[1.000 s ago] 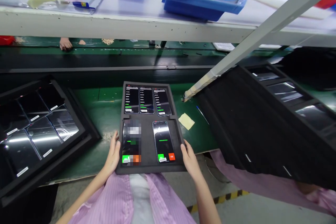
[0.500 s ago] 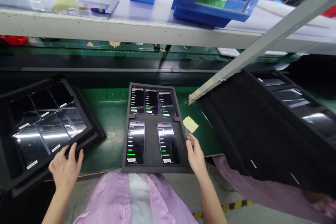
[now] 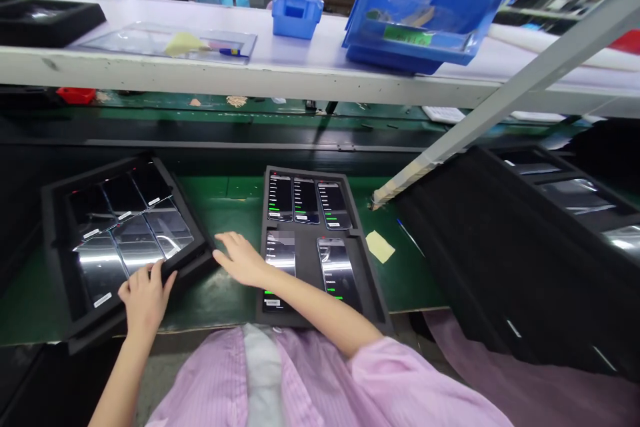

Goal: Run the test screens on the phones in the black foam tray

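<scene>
My left hand (image 3: pixel 146 303) lies at the near edge of the left foam tray (image 3: pixel 187 263). Its fingers are apart and touch the rim beside the phones. Several phones (image 3: pixel 100 261) with dark, glossy screens and white labels fill this tray, which sits tilted on another dark tray. Reaching across my body, my right hand (image 3: pixel 241 259) has its fingers spread by the left tray's right corner; contact is unclear. Under my right forearm is the middle foam tray (image 3: pixel 307 250), with several lit phones (image 3: pixel 334 203) showing white and green text. My forearm partly hides its lower phones.
A yellow paper note (image 3: pixel 380 247) and a pen (image 3: pixel 411 237) lie right of the middle tray. A slanted metal post (image 3: pixel 450 130) rises behind them. More black trays (image 3: pixel 480 260) stand at right. Blue bins (image 3: pixel 297 17) sit on the shelf above; people are in the background.
My right hand has left the middle tray's right side and crossed leftward over it to the left tray. My left hand stays at the left tray's near edge. The view has shifted left and up.
</scene>
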{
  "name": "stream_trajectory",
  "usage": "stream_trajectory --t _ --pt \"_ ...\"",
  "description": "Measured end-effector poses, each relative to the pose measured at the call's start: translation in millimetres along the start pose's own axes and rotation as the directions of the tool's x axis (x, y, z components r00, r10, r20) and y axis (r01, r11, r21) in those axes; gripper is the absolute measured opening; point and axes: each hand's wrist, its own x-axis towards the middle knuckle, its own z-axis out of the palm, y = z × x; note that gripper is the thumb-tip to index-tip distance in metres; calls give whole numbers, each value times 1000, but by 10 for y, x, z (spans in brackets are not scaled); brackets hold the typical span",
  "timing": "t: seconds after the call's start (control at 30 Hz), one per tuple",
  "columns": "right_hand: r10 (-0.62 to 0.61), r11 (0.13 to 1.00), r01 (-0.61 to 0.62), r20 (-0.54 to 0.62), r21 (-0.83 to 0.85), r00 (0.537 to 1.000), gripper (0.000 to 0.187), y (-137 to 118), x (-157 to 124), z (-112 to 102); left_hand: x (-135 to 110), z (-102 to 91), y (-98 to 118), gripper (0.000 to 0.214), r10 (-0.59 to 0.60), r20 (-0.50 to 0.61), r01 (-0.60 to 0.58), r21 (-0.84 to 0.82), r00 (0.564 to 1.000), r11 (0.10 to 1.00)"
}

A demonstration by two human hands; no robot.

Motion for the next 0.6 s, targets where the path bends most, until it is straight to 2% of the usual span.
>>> stream_trajectory --t 0.07,0.17,0.23,0.4,0.6 --pt "141 989 -141 -5 48 990 49 -99 299 179 70 -40 -45 40 28 51 -28 -14 998 1000" --pt "246 965 -245 1 93 969 44 -141 629 341 141 -110 -131 35 95 94 -88 -76 991 993" --pt "283 948 -286 44 139 958 40 -118 741 400 147 -145 -179 33 126 89 -116 -115 988 987" --pt "352 896 -372 124 243 928 42 -68 751 471 96 -171 -232 30 131 65 -120 -154 989 981" --pt "404 843 -450 205 294 891 45 -296 681 418 96 -235 -395 37 140 -38 -145 -220 989 965"
